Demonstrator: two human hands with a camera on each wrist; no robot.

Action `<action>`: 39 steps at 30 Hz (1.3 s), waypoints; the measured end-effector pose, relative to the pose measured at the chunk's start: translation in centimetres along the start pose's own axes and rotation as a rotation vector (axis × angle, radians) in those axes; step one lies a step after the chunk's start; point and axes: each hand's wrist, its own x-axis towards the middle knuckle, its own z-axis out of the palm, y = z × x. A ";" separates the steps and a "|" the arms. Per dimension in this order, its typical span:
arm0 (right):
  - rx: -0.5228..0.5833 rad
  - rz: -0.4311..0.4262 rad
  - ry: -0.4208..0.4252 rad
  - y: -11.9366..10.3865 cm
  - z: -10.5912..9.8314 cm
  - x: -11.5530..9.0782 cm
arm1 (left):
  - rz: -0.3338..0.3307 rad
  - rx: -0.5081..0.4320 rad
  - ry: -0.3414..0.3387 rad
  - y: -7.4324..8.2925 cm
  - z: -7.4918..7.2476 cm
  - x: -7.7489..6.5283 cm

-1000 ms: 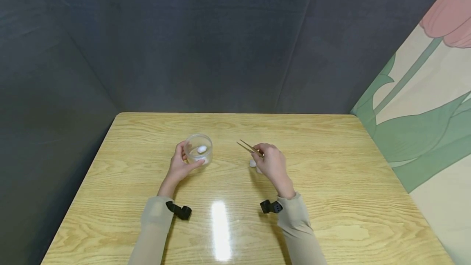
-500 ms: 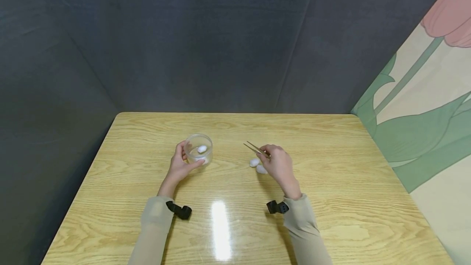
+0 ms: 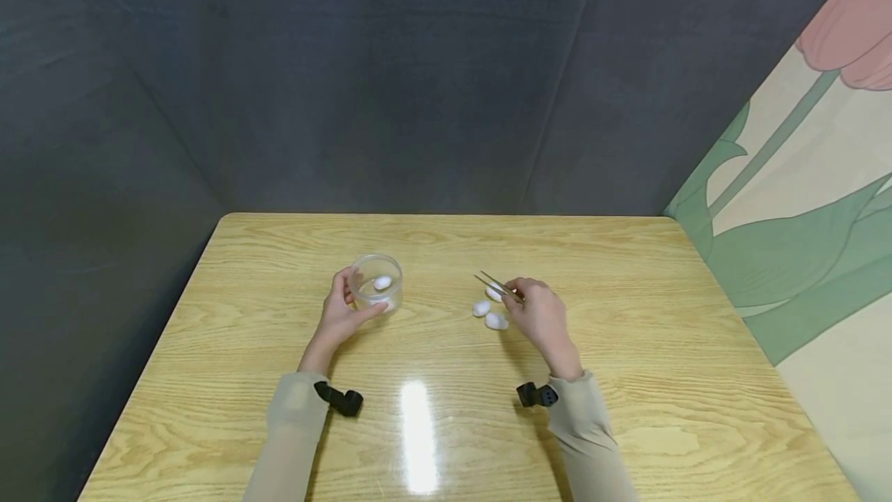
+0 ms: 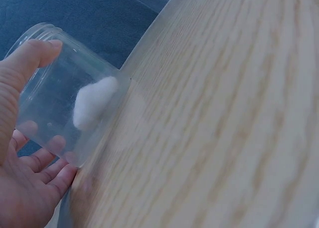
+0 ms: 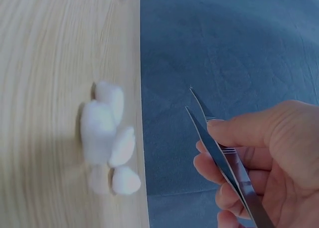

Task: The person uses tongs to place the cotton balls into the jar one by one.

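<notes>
My left hand (image 3: pixel 339 319) grips a clear round jar (image 3: pixel 395 293) on the left, thumb on the near side and fingers round the far side. One white cotton ball (image 4: pixel 93 104) lies inside, at the bottom of the jar. With thumb and fingers, my right hand (image 3: pixel 541 319) holds metal tweezers (image 5: pixel 239 183), whose two tips stand apart with nothing between them. Several loose cotton balls (image 5: pixel 98 133) sit close together on the wood, beside and below the tweezers. In the head view the tweezers overlap the farthest cotton ball (image 3: pixel 495 293).
The wooden table (image 3: pixel 279 254) has its far edge against a dark cloth backdrop (image 3: pixel 418 84). A bright light reflection (image 3: pixel 418 436) lies on the tabletop between the forearms. At the right hangs a flower-patterned cloth (image 3: pixel 801 254).
My right hand has moved right with the tweezers, uncovering more of the cotton balls. The left hand and jar have stayed in place.
</notes>
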 end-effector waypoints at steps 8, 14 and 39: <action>-0.002 0.005 0.002 1.1 -0.2 -0.3 | 0.013 0.030 0.030 -2.3 0.0 0.9; 0.001 0.028 -0.007 2.3 -0.5 -0.3 | 0.023 0.042 0.041 -2.3 0.1 0.9; -0.003 0.205 -0.123 4.8 -1.9 -0.7 | -0.006 0.050 0.040 -2.1 0.0 1.0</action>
